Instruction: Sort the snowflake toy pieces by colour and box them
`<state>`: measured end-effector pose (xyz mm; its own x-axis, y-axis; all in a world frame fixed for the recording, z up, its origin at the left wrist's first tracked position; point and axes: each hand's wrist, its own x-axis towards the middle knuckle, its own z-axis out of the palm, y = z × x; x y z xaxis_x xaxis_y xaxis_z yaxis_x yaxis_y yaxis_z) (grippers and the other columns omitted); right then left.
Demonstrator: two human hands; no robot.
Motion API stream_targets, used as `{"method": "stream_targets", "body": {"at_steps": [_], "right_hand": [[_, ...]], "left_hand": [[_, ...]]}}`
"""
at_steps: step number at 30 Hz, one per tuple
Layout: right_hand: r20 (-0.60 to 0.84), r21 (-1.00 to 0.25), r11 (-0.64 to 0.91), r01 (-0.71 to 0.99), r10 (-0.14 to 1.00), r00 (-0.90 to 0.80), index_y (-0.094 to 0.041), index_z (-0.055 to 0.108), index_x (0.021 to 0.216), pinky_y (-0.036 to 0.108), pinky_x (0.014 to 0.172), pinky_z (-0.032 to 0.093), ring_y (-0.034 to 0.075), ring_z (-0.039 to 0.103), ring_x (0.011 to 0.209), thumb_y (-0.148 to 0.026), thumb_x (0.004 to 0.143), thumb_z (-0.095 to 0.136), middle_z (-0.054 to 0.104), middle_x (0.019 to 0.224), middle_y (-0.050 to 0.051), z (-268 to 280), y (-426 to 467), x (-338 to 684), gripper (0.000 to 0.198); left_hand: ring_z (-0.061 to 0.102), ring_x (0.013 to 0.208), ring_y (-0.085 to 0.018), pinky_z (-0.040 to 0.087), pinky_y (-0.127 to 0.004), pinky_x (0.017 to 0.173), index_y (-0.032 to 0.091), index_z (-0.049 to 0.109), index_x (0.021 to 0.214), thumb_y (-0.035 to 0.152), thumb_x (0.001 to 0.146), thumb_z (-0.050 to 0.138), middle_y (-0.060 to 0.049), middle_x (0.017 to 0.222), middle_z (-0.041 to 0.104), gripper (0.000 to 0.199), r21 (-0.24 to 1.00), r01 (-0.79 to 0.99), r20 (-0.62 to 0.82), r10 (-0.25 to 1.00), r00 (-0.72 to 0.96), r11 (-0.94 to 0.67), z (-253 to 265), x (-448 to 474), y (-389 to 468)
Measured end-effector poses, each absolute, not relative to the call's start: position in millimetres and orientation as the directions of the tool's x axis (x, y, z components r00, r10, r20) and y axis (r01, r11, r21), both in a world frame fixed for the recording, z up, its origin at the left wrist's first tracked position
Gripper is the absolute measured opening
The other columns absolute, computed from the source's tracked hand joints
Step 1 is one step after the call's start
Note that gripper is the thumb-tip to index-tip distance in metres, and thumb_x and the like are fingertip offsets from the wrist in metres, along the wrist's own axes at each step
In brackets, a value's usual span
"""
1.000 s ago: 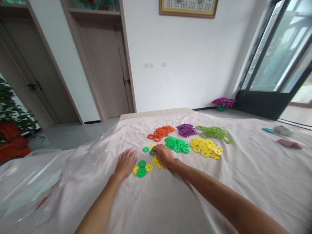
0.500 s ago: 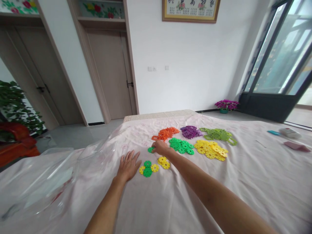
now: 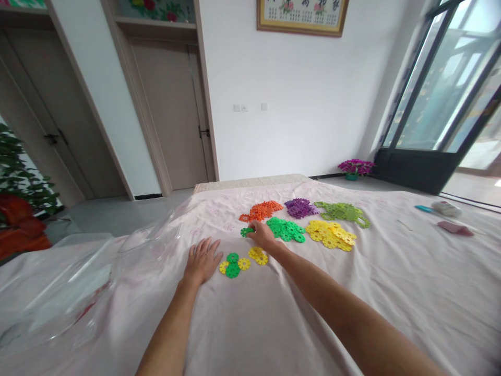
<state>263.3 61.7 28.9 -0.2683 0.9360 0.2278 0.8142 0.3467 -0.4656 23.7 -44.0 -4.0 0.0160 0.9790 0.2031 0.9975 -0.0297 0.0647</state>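
My right hand (image 3: 261,234) pinches the edge of a green notched disc (image 3: 246,232), just left of the pile of green discs (image 3: 287,230). Flat on the cloth, fingers spread, lies my left hand (image 3: 202,260). Right beside it sits a small cluster of green discs (image 3: 232,269) with a yellow disc (image 3: 244,263) at its right and another yellow one at its left. A few loose yellow discs (image 3: 261,258) rest between that cluster and my right forearm. Farther back are heaps of orange pieces (image 3: 266,210) and purple pieces (image 3: 300,208).
Yellow discs (image 3: 331,235) and lime-green pieces (image 3: 343,211) are heaped to the right. A clear plastic container (image 3: 58,292) stands at left on the pale cloth (image 3: 313,313). A pinkish item (image 3: 454,228) and a white packet (image 3: 446,209) lie far right.
My right hand has shifted slightly, and more of the green disc at its fingertips shows. My left hand stays flat on the cloth. The whole view has shifted a little.
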Motion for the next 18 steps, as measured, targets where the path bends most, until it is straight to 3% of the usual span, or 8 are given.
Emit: {"method": "stream_targets", "body": {"at_steps": [4,8,13,18], "right_hand": [[0.269,-0.519,0.211,0.828,0.96,-0.076,-0.02,0.068,0.106,0.025,0.068,0.039,0.019,0.064,0.087,-0.028,0.083,0.067,0.071,0.097,0.004,37.5,67.9,314.9,0.025],[0.375,-0.399,0.145,0.905,0.927,0.017,-0.021,0.068,0.118,0.029,0.074,0.042,0.023,0.063,0.097,-0.025,0.084,0.064,0.065,0.118,0.011,44.1,66.1,355.8,0.035],[0.39,-0.378,0.398,0.836,0.887,-0.246,-0.022,0.073,0.101,0.025,0.076,0.041,0.018,0.063,0.094,-0.018,0.089,0.055,0.07,0.105,0.004,43.0,38.3,345.8,0.022],[0.345,-0.315,0.646,0.695,0.76,-0.55,-0.023,0.076,0.098,0.026,0.081,0.041,0.017,0.062,0.094,-0.023,0.093,0.055,0.072,0.097,0.004,41.7,2.6,296.4,0.021]], "left_hand": [[0.032,0.146,-0.028,0.024,-0.051,0.117,0.031,0.045,0.146,0.051,0.098,0.035,-0.008,0.157,0.041,0.053,0.045,0.998,0.215,0.976,0.027,-0.037,-3.1,24.3,-45.4],[0.034,0.145,-0.027,0.026,-0.05,0.116,0.03,0.046,0.146,0.049,0.098,0.035,-0.008,0.157,0.042,0.052,0.038,0.998,0.23,0.973,0.031,-0.041,-1.6,25.8,-47.4],[0.034,0.145,-0.027,0.025,-0.05,0.117,0.031,0.046,0.146,0.049,0.099,0.036,-0.007,0.157,0.041,0.052,0.037,0.999,0.212,0.977,0.02,-0.028,-0.2,26.8,-48.2],[0.032,0.146,-0.028,0.024,-0.052,0.117,0.03,0.045,0.147,0.05,0.099,0.034,-0.008,0.158,0.039,0.053,0.056,0.998,0.2,0.979,0.022,-0.034,-0.4,25.9,-47.6]]}}
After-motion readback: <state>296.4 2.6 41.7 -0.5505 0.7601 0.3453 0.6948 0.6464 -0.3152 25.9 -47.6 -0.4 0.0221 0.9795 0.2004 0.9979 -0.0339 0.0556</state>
